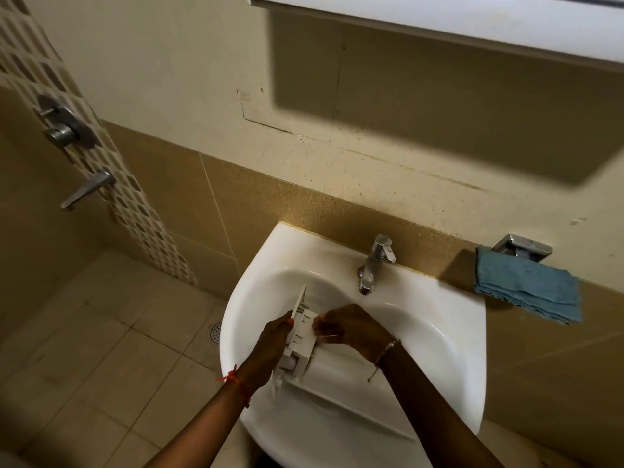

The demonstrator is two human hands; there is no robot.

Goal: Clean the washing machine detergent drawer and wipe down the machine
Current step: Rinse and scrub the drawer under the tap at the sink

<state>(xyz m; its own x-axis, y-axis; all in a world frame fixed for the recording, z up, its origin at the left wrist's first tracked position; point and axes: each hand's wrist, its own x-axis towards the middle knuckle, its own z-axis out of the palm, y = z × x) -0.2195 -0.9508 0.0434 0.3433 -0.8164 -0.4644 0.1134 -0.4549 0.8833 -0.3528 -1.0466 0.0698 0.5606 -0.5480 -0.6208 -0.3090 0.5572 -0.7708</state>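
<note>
A white plastic detergent drawer [300, 339] is held over the white sink basin [422, 319], tilted with its front panel up and to the left. My left hand [270, 346] grips the drawer along its left side. My right hand [351, 327] is curled at the drawer's right edge, its fingertips pinching or rubbing a part there; what they hold is too small to tell. A long white panel [341, 400] lies in the basin under my arms. No water visibly runs from the tap [374, 265].
A folded blue cloth [530, 288] hangs from a metal holder [521, 246] on the wall at right. Shower valves [64, 130] and a lever [87, 190] sit on the left wall. A floor drain [216, 331] lies left of the sink. A white cabinet [472, 25] hangs overhead.
</note>
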